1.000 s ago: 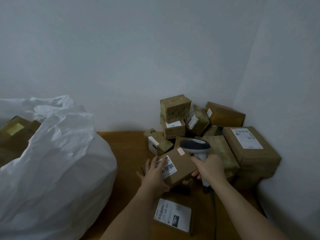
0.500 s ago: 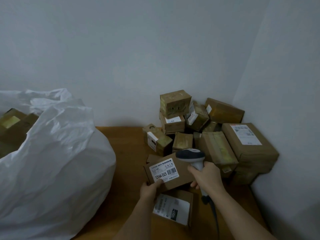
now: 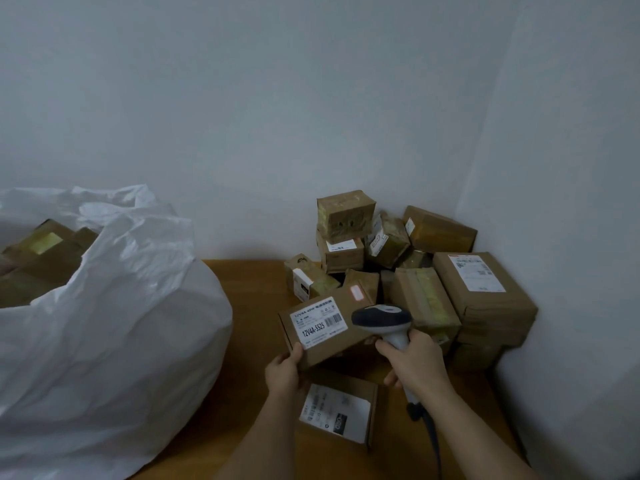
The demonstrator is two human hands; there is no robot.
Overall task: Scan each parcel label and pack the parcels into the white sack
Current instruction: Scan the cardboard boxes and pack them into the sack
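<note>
One small cardboard parcel is held up off the wooden table, tilted so that its white label faces the camera; it is pinched at its lower near corner by the left hand, thumb on the labelled face and the other fingers hidden beneath. Just right of those fingers, a grey-and-white handheld scanner is gripped by its handle in the right hand, fingers curled round it, its head aimed across the label; a reddish patch of light is seen on the box's far corner. Judged from its size and the one-corner hold, the parcel is probably light and stiff, its matte board giving fair friction; a firmer hold would be had across two opposite edges, away from the barcode. Below the left wrist another labelled box lies flat on the table. Beyond the fingertips, a pile of taped brown boxes is stacked in the wall corner. Well to the left of the hand, the white sack stands open, crinkled and thin-walled, with boxes already seen inside.
</note>
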